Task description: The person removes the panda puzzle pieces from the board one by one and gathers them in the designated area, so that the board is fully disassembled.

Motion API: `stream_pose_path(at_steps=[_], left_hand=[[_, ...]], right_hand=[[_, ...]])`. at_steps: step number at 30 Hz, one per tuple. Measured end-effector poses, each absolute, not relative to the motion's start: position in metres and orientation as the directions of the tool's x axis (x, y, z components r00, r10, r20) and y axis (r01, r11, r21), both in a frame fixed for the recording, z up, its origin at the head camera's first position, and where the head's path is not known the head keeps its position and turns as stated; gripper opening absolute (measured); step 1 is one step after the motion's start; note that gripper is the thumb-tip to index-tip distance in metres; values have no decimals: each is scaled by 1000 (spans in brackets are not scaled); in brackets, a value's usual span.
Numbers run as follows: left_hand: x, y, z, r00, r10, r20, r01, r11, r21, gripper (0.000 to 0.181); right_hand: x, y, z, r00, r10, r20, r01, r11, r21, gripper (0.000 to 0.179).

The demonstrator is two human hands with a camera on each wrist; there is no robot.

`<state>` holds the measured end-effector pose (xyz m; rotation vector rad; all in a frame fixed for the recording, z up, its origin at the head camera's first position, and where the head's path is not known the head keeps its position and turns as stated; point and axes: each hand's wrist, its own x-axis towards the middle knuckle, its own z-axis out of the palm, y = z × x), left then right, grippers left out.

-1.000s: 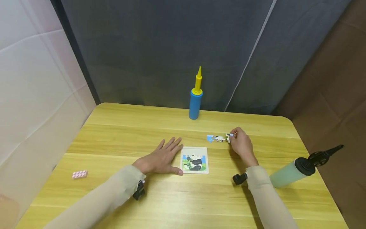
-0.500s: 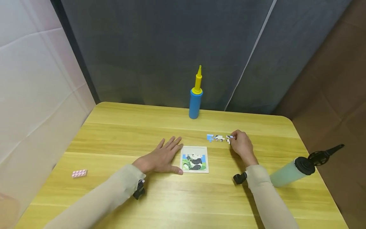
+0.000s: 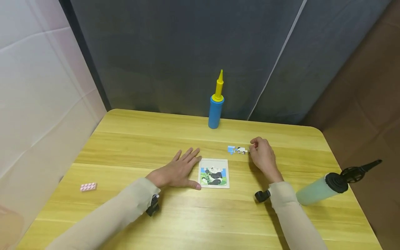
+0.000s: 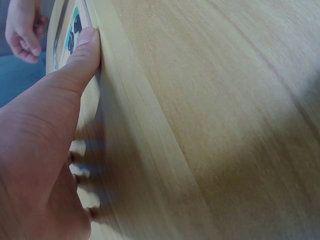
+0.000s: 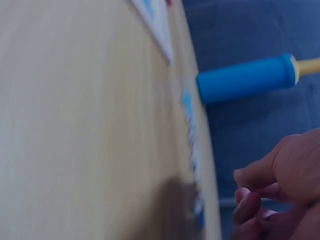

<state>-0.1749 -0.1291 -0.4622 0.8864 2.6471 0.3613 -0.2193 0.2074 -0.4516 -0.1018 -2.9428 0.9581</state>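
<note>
My left hand (image 3: 176, 172) lies with its fingers spread at the left edge of a puzzle frame (image 3: 213, 188), thumb and fingertips against it. Fitted panda puzzle pieces (image 3: 214, 176) fill the frame's lower part; a bare strip shows along its top. Above and right of the frame, loose puzzle pieces lie in a row: a blue one (image 3: 231, 149), a white and black one (image 3: 241, 150), and a piece mostly hidden by my right hand (image 3: 263, 156). In the blurred right wrist view, loosely bent fingers (image 5: 247, 205) hover apart from the row, holding nothing.
A blue and yellow hand pump (image 3: 214, 113) stands at the table's far edge. On the right, beside my forearm, is a pale green bottle (image 3: 318, 190) with a black top. A pink toy brick (image 3: 88, 186) lies at the left.
My right fingers have come off the rightmost puzzle piece and sit slightly higher, covering more of it from the head view. The left hand stays put. The head view shifted slightly.
</note>
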Motion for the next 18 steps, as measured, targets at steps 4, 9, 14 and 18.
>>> stream_pose_path(at_steps=[4, 9, 14, 18], left_hand=[[-174, -128, -463, -752, 620, -224, 538, 773, 337, 116], [-174, -128, -463, -752, 621, -222, 537, 772, 340, 116], [-174, -129, -464, -751, 623, -218, 538, 769, 347, 116], [-174, -128, -464, -753, 620, -220, 533, 771, 349, 115]], right_hand=[[-212, 193, -443, -999, 17, 28, -2, 811, -585, 29], [-205, 174, -438, -998, -51, 27, -57, 813, -580, 28], [-196, 157, -439, -993, -120, 11, -103, 804, -586, 26], [-190, 146, -442, -985, -174, 3, -143, 802, -580, 23]])
